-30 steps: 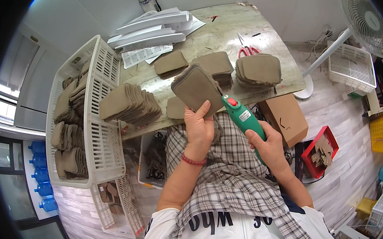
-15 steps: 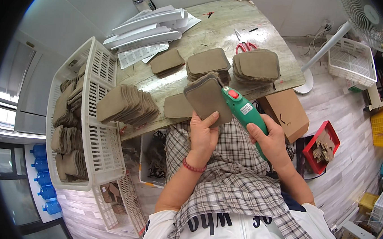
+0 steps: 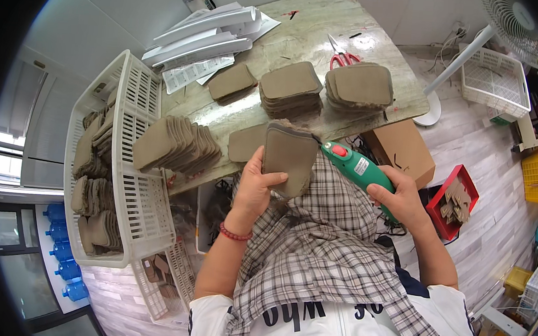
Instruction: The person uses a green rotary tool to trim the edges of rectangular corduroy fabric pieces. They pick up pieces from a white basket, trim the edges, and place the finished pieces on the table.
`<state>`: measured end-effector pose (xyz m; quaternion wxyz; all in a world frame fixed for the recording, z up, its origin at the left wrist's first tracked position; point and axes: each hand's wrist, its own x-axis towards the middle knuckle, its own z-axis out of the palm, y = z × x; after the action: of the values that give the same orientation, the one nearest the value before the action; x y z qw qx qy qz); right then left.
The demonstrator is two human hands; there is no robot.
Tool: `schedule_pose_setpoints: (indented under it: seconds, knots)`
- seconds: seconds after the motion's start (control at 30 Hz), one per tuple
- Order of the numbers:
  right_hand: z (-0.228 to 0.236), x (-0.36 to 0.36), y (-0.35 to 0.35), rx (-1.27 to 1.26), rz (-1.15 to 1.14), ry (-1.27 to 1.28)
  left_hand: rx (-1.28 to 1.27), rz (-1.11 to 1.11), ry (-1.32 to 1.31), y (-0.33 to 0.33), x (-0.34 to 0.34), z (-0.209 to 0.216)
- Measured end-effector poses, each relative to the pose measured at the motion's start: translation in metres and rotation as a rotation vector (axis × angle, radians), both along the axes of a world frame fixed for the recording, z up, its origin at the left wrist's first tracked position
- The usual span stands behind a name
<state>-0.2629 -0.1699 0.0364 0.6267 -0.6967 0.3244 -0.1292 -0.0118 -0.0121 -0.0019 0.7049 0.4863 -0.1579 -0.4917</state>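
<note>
left hand [image 3: 256, 189]: grip clenched on a brown pad [image 3: 290, 157], held upright over the lap at the desk [image 3: 305, 35] edge | right hand [image 3: 399, 200]: grip wrapped around a green power tool [image 3: 358, 169]; its tip touches the pad's top right corner | desk: three brown stacks [image 3: 291, 87], red scissors [image 3: 341, 53]; white basket [image 3: 132, 176] to the left
</note>
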Motion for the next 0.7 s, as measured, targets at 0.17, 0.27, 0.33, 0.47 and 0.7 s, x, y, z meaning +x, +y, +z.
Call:
schedule_pose_setpoints:
  seconds: [0.17, 0.27, 0.33, 0.47, 0.7]
  knots:
    - [0.000, -0.011, -0.003, -0.094, 0.086, 0.071, 0.119, -0.173, -0.067, 0.010, 0.021, 0.005]
    - [-0.003, -0.014, -0.001, -0.202, 0.112, 0.042, 0.175, -0.233, -0.109, 0.010, 0.023, 0.008]
    - [-0.003, -0.014, 0.001, -0.253, 0.117, 0.048, 0.194, -0.267, -0.150, 0.011, 0.023, 0.007]
    - [-0.008, -0.015, 0.004, -0.218, 0.117, 0.083, 0.238, -0.316, -0.150, 0.009, 0.017, 0.007]
    - [-0.017, -0.006, 0.017, -0.123, 0.058, 0.054, 0.291, -0.368, -0.116, 0.009, 0.007, 0.001]
